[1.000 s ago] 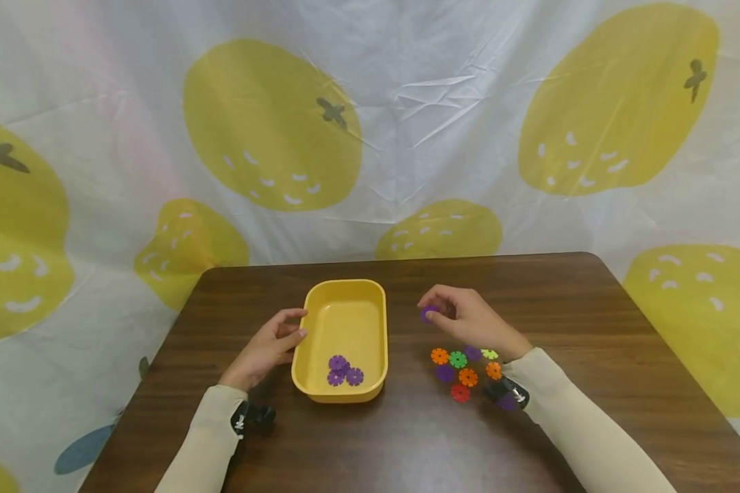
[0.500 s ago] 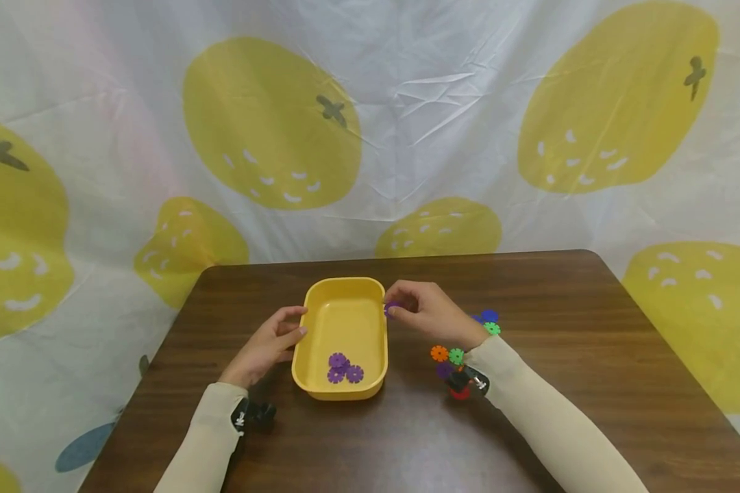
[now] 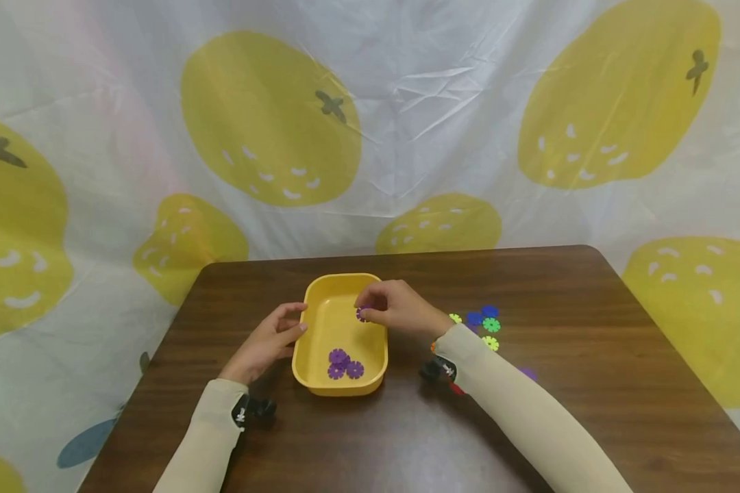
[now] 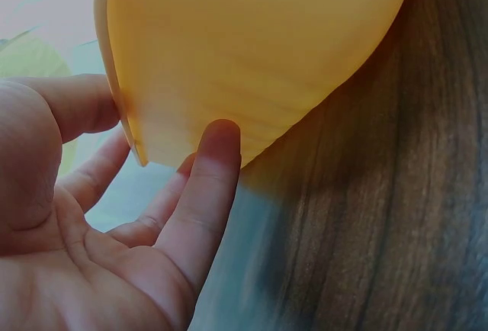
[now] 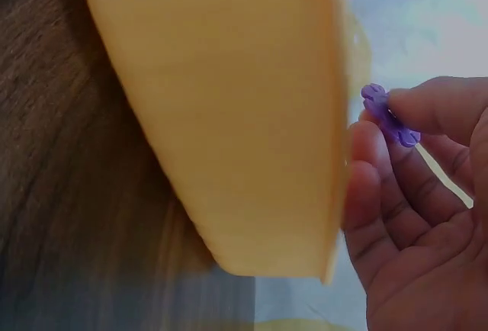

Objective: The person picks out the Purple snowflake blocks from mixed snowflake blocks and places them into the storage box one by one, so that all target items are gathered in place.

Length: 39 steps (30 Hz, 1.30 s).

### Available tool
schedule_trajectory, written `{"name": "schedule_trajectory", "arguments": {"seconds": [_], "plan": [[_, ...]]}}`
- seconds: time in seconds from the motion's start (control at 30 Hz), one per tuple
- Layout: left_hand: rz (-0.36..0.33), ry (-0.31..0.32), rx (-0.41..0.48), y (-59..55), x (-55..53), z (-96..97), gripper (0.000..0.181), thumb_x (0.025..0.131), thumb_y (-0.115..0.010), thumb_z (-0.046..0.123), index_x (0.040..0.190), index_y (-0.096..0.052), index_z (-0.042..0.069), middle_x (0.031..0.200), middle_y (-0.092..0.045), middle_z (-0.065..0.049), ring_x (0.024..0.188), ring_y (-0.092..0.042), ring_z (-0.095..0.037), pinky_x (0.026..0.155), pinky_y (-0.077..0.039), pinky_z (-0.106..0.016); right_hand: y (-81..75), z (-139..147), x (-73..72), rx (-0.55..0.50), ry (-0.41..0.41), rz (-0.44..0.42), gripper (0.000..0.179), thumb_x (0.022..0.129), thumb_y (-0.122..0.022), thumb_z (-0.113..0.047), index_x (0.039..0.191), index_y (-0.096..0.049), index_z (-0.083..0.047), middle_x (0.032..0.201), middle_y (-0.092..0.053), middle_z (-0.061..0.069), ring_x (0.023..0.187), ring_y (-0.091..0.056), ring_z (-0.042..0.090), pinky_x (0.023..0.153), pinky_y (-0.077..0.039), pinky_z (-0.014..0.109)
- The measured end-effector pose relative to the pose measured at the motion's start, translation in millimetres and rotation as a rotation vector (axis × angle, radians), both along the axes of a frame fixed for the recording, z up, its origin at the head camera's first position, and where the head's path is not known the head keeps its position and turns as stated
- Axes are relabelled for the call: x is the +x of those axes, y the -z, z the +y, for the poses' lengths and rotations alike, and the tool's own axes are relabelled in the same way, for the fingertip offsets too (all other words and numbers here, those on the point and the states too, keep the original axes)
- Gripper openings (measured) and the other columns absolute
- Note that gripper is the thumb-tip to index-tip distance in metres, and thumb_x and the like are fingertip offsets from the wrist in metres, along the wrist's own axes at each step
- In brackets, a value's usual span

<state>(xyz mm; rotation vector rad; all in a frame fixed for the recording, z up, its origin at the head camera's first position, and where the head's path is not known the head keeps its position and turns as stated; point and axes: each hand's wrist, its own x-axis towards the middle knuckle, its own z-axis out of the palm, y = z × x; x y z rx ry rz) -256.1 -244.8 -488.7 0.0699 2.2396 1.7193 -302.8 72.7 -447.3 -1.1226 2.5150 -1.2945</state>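
A yellow plastic tray (image 3: 340, 392) stands on the table, with several purple notched plastic discs (image 3: 354, 370) lying inside near its front end. My left hand (image 3: 270, 346) holds the tray's left side; its thumb and index finger are at the rim and a lower finger (image 4: 217, 163) rests against the outer wall. Over the right rim reaches my right hand (image 3: 401, 311), pinching one purple notched disc (image 3: 362, 314) between thumb and fingers above the tray's inside. In the right wrist view that disc (image 5: 390, 116) appears nearly edge-on, just beyond the rim.
Right of the tray, loose discs lie on the brown table (image 3: 592, 329): blue (image 3: 490, 311), green (image 3: 491, 324) and yellow-green (image 3: 490, 343) ones, with others partly hidden by the right forearm. A lemon-patterned cloth (image 3: 382, 137) hangs behind the table.
My right hand has carried the pinched purple disc leftward, from above the table right of the tray to over its inside. The left hand and tray stay in place.
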Motion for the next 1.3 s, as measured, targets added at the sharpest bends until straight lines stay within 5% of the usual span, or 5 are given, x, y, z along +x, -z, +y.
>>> {"name": "schedule_trajectory", "arguments": {"seconds": [0.63,1.3], "plan": [[-0.011,-0.012,-0.02,1.8,-3.4,1.6,0.051,0.108,-0.064,0.028,0.155,-0.045,0.024,0.143,-0.059,-0.02,0.125,-0.066,-0.032,0.104,-0.059,-0.05,10.9,-26,0.7,0.153,-0.09,0.117,0.013,0.095,-0.079,-0.014,0.106,-0.075,-0.008,0.093,-0.078,-0.002,0.082,-0.069,0.004,0.077,-0.059,0.02],[-0.02,-0.006,-0.018,1.2,-0.8,-0.4,0.052,0.108,-0.064,0.031,0.156,-0.045,0.024,0.144,-0.058,-0.021,0.127,-0.065,-0.032,0.105,-0.059,-0.05,-2.7,2,14.2,0.069,-0.012,0.175,0.013,0.097,-0.077,-0.018,0.107,-0.075,-0.009,0.089,-0.074,-0.006,0.078,-0.066,0.005,0.072,-0.062,0.029]]}}
